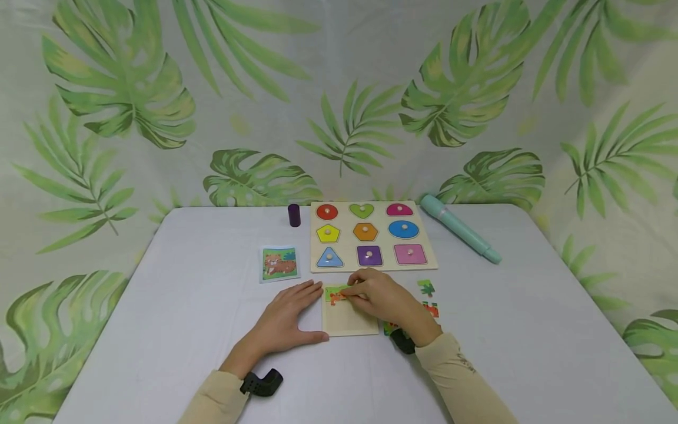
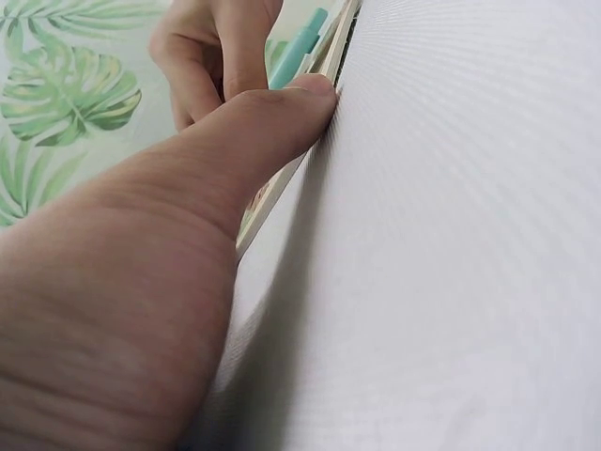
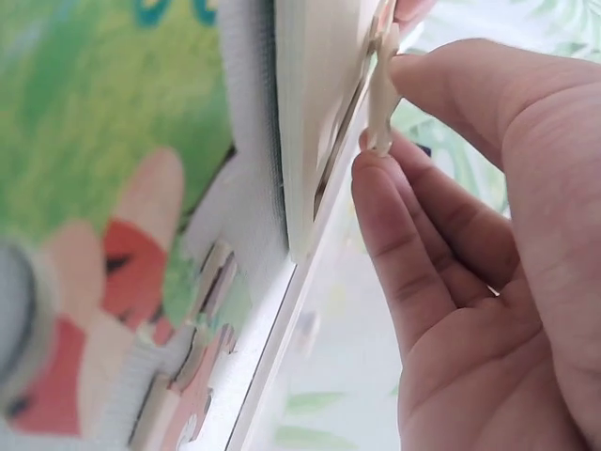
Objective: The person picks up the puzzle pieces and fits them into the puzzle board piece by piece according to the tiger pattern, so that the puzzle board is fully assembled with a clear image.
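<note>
A small square wooden puzzle tray [image 1: 349, 323] lies on the white table in the head view. My right hand [image 1: 382, 299] is over its upper part and pinches a thin jigsaw piece [image 3: 380, 103] between thumb and fingers. Beside it, a green and orange piece [image 1: 332, 294] sits in the tray's upper left corner. My left hand [image 1: 286, 321] rests along the tray's left side with fingers extended, its thumb [image 2: 305, 94] at the near edge. Loose jigsaw pieces [image 1: 426, 287] lie to the right, some partly hidden by my right wrist.
Behind the tray lies a board of coloured knobbed shapes [image 1: 346, 271]. A picture card of a tiger [image 1: 279, 264] is to the left, with a dark purple cylinder [image 1: 293, 215] farther back. At the back right lies a teal pen-shaped object [image 1: 459, 228]. A leaf-print cloth [image 1: 344, 53] hangs behind.
</note>
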The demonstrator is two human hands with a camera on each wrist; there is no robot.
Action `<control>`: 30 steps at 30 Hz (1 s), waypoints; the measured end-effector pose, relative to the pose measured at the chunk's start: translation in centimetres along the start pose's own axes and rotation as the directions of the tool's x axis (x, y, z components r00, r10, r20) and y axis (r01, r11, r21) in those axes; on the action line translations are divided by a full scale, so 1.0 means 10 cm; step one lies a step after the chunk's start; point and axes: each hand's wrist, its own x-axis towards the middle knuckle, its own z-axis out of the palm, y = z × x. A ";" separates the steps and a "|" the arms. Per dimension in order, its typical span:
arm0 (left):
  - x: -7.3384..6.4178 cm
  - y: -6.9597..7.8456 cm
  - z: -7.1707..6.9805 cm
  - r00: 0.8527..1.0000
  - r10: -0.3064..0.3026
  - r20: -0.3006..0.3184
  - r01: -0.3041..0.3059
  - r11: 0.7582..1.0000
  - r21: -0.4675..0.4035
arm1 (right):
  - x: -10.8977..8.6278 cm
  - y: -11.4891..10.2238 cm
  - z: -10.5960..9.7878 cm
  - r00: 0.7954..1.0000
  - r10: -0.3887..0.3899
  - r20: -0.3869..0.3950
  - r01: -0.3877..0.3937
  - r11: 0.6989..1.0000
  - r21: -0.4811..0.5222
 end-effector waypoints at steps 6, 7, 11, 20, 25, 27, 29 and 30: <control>0.00 0.00 0.01 1.000 0.004 -0.001 -0.004 1.000 0.002 | 0.01 -0.01 0.01 1.000 0.000 0.013 0.000 1.000 -0.001; 0.00 0.00 0.01 1.000 0.004 -0.002 -0.004 1.000 0.001 | 0.01 -0.01 0.01 1.000 0.003 0.018 -0.003 1.000 -0.003; 0.00 0.00 0.00 1.000 0.004 -0.002 -0.004 1.000 0.002 | 0.00 -0.01 0.02 1.000 0.011 0.025 -0.011 1.000 -0.005; -0.01 0.00 0.00 1.000 -0.003 0.000 0.003 1.000 0.004 | 0.00 -0.04 0.02 0.998 0.053 0.028 -0.054 0.998 0.040; 0.00 0.00 0.00 1.000 0.000 -0.005 0.000 1.000 0.003 | 0.00 -0.04 0.03 0.997 0.070 0.034 -0.071 0.996 0.051; 0.00 0.00 0.00 1.000 0.001 -0.005 -0.001 1.000 0.001 | 0.00 -0.03 0.04 0.997 0.065 0.032 -0.066 0.997 0.045; 0.00 0.00 0.00 1.000 0.001 -0.006 -0.001 1.000 -0.002 | 0.00 -0.03 0.04 0.998 0.060 0.028 -0.061 0.997 0.038; 0.00 0.01 0.00 1.000 0.001 -0.006 -0.001 1.000 -0.003 | 0.00 -0.02 0.05 0.998 0.057 0.026 -0.058 0.998 0.034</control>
